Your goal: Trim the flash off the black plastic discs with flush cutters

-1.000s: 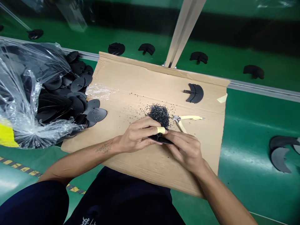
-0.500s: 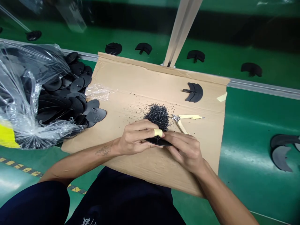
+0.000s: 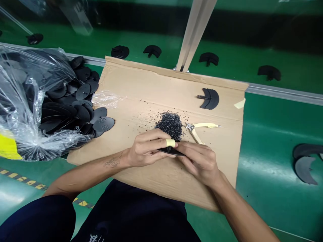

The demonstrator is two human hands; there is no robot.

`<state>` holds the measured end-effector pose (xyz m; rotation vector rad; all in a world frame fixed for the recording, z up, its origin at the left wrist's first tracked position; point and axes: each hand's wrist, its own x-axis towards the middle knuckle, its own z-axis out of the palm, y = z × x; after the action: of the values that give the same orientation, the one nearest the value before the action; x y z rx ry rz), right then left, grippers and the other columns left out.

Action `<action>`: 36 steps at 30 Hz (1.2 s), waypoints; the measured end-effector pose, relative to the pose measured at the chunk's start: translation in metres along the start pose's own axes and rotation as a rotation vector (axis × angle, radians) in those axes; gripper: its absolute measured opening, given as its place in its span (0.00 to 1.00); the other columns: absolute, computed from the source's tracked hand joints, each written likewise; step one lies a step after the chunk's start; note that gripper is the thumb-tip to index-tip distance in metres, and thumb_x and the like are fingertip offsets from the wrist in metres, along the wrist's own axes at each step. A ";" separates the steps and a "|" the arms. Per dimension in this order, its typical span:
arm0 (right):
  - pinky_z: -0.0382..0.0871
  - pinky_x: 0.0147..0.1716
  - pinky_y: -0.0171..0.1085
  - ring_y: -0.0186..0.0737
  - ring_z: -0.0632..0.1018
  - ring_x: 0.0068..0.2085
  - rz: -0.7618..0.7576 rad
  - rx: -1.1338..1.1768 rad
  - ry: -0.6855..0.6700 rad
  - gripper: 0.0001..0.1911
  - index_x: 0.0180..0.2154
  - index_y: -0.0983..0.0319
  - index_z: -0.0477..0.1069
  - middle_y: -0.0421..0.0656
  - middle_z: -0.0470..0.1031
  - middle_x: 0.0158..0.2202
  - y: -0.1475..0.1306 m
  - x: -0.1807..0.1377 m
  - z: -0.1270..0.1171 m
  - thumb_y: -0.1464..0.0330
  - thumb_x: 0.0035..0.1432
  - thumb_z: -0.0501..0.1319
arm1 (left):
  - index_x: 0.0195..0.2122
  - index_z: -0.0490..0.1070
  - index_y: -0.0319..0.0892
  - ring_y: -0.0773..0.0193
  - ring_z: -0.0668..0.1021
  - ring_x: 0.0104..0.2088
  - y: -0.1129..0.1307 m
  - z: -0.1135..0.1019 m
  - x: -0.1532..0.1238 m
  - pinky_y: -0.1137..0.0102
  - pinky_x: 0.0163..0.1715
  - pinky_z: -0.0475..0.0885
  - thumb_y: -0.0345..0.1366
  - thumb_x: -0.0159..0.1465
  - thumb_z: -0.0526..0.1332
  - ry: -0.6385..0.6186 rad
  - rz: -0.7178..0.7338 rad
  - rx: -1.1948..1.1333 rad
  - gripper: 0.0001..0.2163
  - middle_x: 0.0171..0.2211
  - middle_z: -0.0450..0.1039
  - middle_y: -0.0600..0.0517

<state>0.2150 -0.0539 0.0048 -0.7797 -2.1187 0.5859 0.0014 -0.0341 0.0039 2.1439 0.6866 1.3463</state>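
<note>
Both hands meet over the near part of a cardboard sheet, holding one thin black plastic disc between them. My left hand is closed on the disc's left side, with yellow tape wrapped round one finger. From the right, my right hand pinches the disc's other edge; its fingertips touch the left ones and hide part of the disc. Just beyond the fingers lies a heap of tiny black plastic bits. Beside that heap rest nippers with yellow-wrapped handles.
At left, a clear plastic bag spills many black discs. A crescent-shaped black part lies at the sheet's far right. More crescent parts sit on the green surface at right. A metal post rises behind the sheet.
Both hands keep their hold on the disc, which looks tilted slightly flatter. The view has shifted very slightly; the nippers and heap stay in place.
</note>
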 end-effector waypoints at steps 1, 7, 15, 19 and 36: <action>0.82 0.43 0.36 0.41 0.85 0.44 0.007 0.014 0.006 0.15 0.51 0.62 0.74 0.48 0.83 0.45 0.000 0.000 0.001 0.78 0.63 0.62 | 0.47 0.77 0.38 0.65 0.80 0.35 0.000 0.000 0.000 0.69 0.35 0.78 0.35 0.67 0.66 -0.012 -0.003 -0.006 0.09 0.36 0.78 0.46; 0.80 0.42 0.38 0.41 0.83 0.42 0.108 0.077 -0.049 0.12 0.50 0.60 0.75 0.46 0.82 0.43 0.000 0.007 -0.010 0.72 0.64 0.64 | 0.51 0.75 0.39 0.64 0.80 0.39 -0.002 0.000 0.000 0.69 0.38 0.78 0.37 0.69 0.63 -0.043 -0.064 -0.047 0.11 0.40 0.78 0.45; 0.73 0.50 0.57 0.62 0.74 0.55 0.442 -0.598 -0.229 0.26 0.56 0.62 0.72 0.56 0.74 0.53 0.035 0.005 -0.053 0.56 0.61 0.66 | 0.47 0.76 0.38 0.67 0.78 0.34 -0.006 -0.005 0.003 0.72 0.34 0.75 0.36 0.67 0.66 0.043 -0.161 0.055 0.10 0.35 0.78 0.50; 0.73 0.44 0.48 0.53 0.77 0.46 0.430 -0.514 -0.170 0.17 0.51 0.61 0.74 0.52 0.75 0.46 0.031 0.007 -0.049 0.60 0.65 0.60 | 0.47 0.74 0.36 0.68 0.78 0.33 -0.006 -0.004 0.002 0.73 0.33 0.75 0.37 0.69 0.64 0.007 -0.178 0.102 0.11 0.34 0.78 0.49; 0.77 0.34 0.41 0.42 0.80 0.38 0.144 -0.093 -0.053 0.16 0.51 0.61 0.72 0.50 0.80 0.42 0.003 0.015 -0.031 0.69 0.61 0.66 | 0.44 0.77 0.37 0.67 0.79 0.34 -0.009 -0.002 -0.001 0.72 0.35 0.77 0.36 0.65 0.69 0.022 -0.129 -0.047 0.10 0.34 0.79 0.47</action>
<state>0.2332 -0.0370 0.0285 -0.9852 -2.1630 0.5930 -0.0024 -0.0277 -0.0023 2.0144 0.7806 1.3068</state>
